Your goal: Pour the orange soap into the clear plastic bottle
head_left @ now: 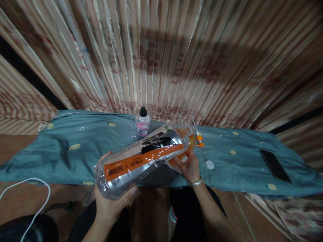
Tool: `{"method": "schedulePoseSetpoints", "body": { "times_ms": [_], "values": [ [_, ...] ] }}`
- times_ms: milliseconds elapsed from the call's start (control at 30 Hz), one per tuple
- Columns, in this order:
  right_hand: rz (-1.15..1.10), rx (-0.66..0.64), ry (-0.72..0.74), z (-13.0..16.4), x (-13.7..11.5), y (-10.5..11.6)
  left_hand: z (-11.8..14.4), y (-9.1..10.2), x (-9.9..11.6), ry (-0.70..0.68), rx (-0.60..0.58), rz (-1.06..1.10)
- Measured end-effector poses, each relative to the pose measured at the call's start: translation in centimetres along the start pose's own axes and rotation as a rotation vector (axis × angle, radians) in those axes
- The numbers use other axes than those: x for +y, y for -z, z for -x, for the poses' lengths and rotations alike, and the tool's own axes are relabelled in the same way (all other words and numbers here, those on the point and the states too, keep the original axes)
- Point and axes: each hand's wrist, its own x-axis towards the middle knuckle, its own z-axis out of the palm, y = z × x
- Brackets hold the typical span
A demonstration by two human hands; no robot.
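My left hand (111,205) is wrapped around the base of a large clear plastic bottle (143,158) with an orange, white and silver label. The bottle is tilted, its neck pointing right and slightly up. My right hand (189,168) is closed around a translucent orange container (192,143), which sits right by the bottle's mouth and is partly hidden behind it. Beside that container is an orange and white nozzle-like piece (199,138), with a pale tube above it. To the right of my right hand lies a round white cap (209,164).
A small bottle with a black cap and pink label (142,125) stands behind the large bottle. A black phone (275,166) lies on the right of the teal cloth (242,161). Striped curtains (161,67) hang at the back. A white cable (46,198) loops at the lower left.
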Motion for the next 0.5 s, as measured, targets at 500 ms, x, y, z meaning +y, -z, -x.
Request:
{"method": "schedulePoseSetpoints", "body": {
  "times_ms": [500],
  "values": [
    [-0.066, 0.024, 0.000, -0.04, -0.05, -0.05, -0.20, 0.06, -0.38, -0.117, -0.019, -0.032]
  ]
}}
